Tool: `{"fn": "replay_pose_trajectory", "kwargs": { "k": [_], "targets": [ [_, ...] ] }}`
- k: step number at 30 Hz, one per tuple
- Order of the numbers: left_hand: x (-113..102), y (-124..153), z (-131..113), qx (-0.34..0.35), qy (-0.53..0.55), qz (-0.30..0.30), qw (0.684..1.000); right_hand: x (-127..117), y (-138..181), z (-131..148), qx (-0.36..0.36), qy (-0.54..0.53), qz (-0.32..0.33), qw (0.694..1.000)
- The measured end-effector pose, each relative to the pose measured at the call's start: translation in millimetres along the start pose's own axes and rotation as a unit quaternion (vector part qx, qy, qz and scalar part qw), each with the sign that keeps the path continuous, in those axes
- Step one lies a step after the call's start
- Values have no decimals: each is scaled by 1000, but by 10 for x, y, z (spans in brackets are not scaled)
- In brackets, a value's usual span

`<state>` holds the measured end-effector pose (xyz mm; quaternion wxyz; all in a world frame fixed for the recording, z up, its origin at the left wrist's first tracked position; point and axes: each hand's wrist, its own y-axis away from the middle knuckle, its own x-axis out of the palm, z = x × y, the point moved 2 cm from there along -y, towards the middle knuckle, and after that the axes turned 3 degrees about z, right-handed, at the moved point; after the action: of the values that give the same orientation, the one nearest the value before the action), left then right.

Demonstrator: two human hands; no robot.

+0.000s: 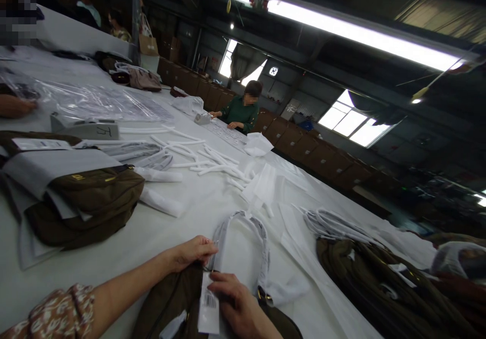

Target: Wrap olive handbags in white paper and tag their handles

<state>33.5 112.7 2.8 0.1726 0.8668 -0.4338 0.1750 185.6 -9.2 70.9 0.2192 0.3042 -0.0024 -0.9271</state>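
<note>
A brown bag (170, 301) lies at the near edge of the white table (182, 217), its handles wrapped in white paper (243, 230) and arching away from me. My left hand (192, 252) pinches the base of the left wrapped handle at the bag's top edge. My right hand (237, 303) rests on the bag, fingers curled over a white barcode tag (208, 308) that hangs beside the handle.
A stack of brown bags with white paper sheets (81, 202) sits at the left. More brown bags (379, 278) lie at the right. Loose rolled paper strips (205, 164) cover the middle. A person in green (241, 111) works at the far end; another person's hand (15, 106) rests at the left.
</note>
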Motion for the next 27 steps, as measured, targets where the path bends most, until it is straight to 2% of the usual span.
{"fn": "replay_pose_trajectory", "kwargs": {
  "k": [3, 5, 8, 10, 12, 14, 18, 20, 23, 25, 27],
  "targets": [
    [-47, 27, 0, -2, 59, -3, 998, 30, -43, 17, 5, 19, 17, 1000],
    [-93, 58, 7, -4, 95, -11, 995, 79, -106, -6, 3, 16, 1, 1000],
    [-143, 107, 22, -11, 116, -21, 993, 124, -222, -96, 11, -51, -106, 993],
    [-146, 133, 26, -13, 107, -34, 994, 110, -302, -182, 28, -143, -196, 970],
    [-120, 144, 21, -8, 84, -46, 995, 77, -382, -257, 47, -212, -243, 945],
    [-70, 136, 13, 2, 48, -48, 998, 48, -457, -276, 57, -209, -238, 947],
    [18, 71, -25, 16, -60, -68, 996, 83, -556, -125, 64, -76, -174, 980],
    [35, 45, -96, 25, -125, -86, 988, 116, -568, -20, 63, -38, -149, 986],
    [49, 93, -290, 37, -200, -117, 972, 21, -451, 20, 67, -38, -158, 984],
    [72, 245, -433, 38, -229, -147, 962, -176, -199, -77, 95, -38, -209, 973],
    [114, 524, -506, 25, -213, -182, 960, -423, 207, -267, 152, -12, -280, 948]
  ]
}}
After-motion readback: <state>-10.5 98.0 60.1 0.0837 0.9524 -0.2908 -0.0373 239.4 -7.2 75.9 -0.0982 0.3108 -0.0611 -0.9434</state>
